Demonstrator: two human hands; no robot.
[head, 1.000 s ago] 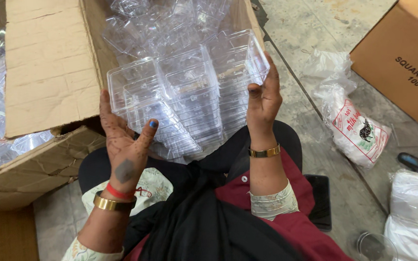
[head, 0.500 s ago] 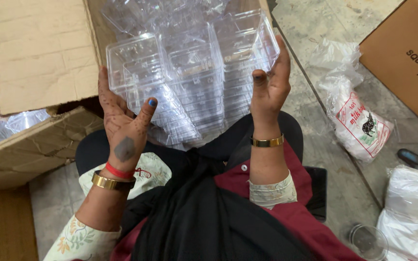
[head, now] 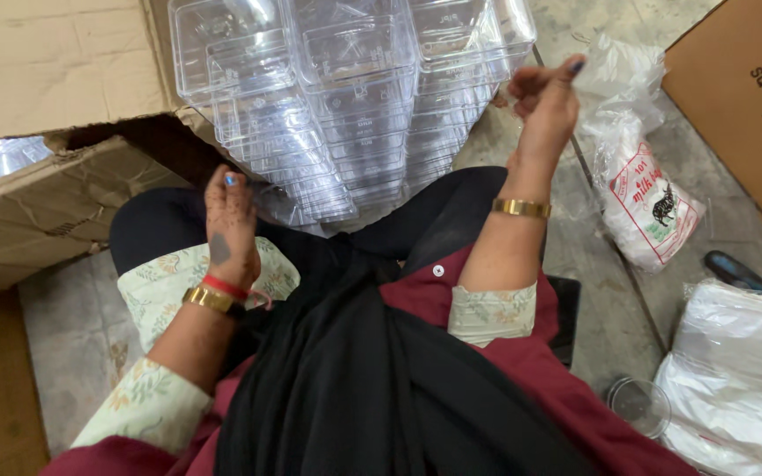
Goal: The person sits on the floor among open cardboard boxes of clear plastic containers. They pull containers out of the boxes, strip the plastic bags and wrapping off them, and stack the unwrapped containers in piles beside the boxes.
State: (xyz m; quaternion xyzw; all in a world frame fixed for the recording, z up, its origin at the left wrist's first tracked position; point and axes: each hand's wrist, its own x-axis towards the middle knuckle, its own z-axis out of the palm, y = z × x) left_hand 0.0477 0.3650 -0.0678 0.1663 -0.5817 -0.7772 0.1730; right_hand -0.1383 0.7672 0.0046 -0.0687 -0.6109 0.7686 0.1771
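A big open cardboard carton [head: 55, 115] fills the upper left, its torn flaps reaching out past the left hand's fingers, on their far side. A second, closed brown carton [head: 747, 97] stands off to the right, well beyond the right hand's fingers.

Between the two hands lies the stack of clear plastic boxes [head: 346, 97]: see-through, hard-edged, square-cornered trays nested one inside another in several rows. Their rims catch the light as pale lines, and the dark lap and the grey stone floor [head: 601, 326] show through the walls. The stack leans from the carton's mouth down toward the person's lap, its lower end just beside the left fingertips and its upper right corner just beside the right fingertips.

A heap of white plastic bags [head: 738, 375] sits at the lower right, well apart from either hand. A printed white pouch [head: 650, 207] lies on the floor below and outward of the right fingers.

The left hand [head: 229, 229], with a gold bangle and a red thread at the wrist, rests on the knee with its fingers loosely bent and released, gripping nothing; the tips are at the stack's lower edge. The right hand [head: 544, 101] is raised, fingers curled in; whether they pinch a box rim or thin film, I cannot tell.
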